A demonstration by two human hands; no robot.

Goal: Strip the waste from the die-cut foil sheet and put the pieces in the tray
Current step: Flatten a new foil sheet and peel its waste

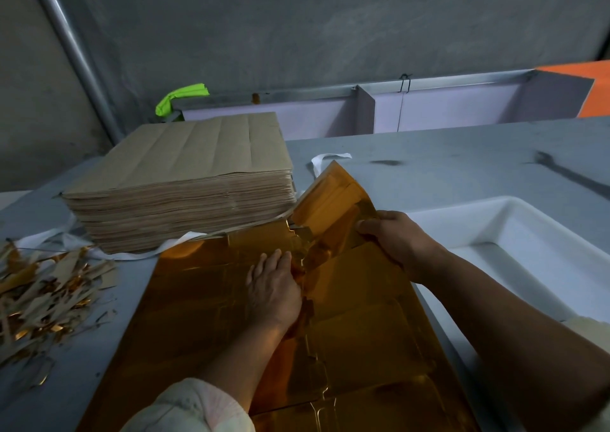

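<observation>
A gold die-cut foil sheet [204, 303] lies on the grey table in front of me. My left hand [274, 286] presses flat on its middle, fingers straight, beside a jagged cut line. My right hand [392, 237] grips the sheet's right part [333, 207], which is lifted and folded up along that line. The white tray [515, 230] sits to the right of the sheet, close to my right forearm.
A tall stack of brown-backed sheets [185, 180] stands at the back left, with white strapping [326, 159] around it. A heap of gold and brown waste strips [43, 296] lies at the left edge. Grey bins [396, 111] line the wall behind.
</observation>
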